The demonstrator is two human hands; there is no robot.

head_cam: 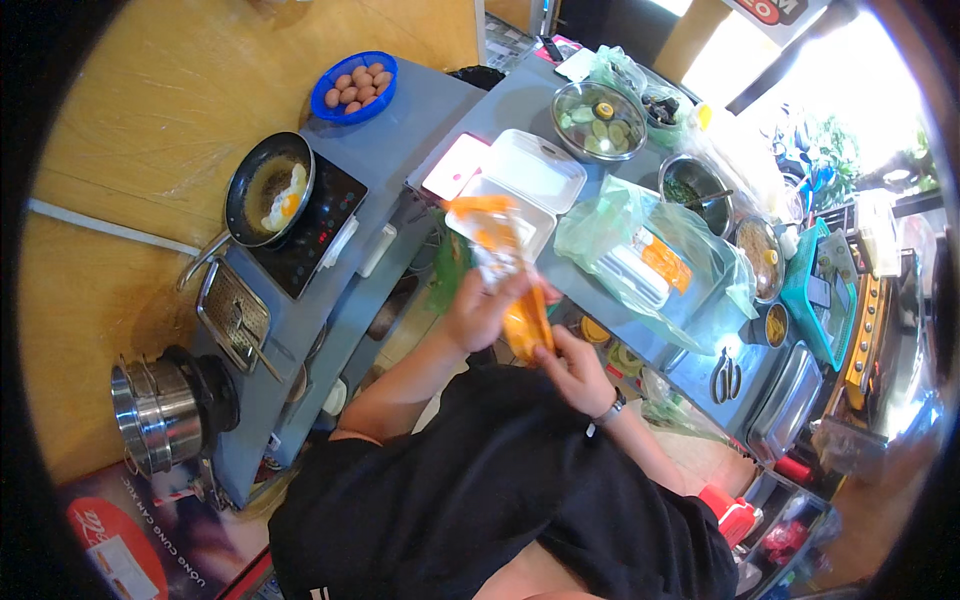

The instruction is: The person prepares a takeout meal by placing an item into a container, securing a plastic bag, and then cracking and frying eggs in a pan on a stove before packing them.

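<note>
An orange and clear plastic packet [526, 322], partly blurred, is held up in front of my body. My left hand [480, 311] grips its middle, while my right hand [579, 371] pinches the lower end. Just beyond the packet, a white foam takeaway box [541, 171] lies with its lid raised; the packet hides part of its base. Right of it, a green plastic bag [596, 232] is spread open around stacked white foam boxes [634, 276] and another orange packet [666, 262].
At left, a frying pan [251, 180] with a fried egg [289, 202] sits on an induction cooker [330, 217]. Behind it is a blue basket [322, 101] of eggs. A lidded glass bowl [577, 101], scissors [724, 375] and a metal tray [784, 405] occupy the right counter.
</note>
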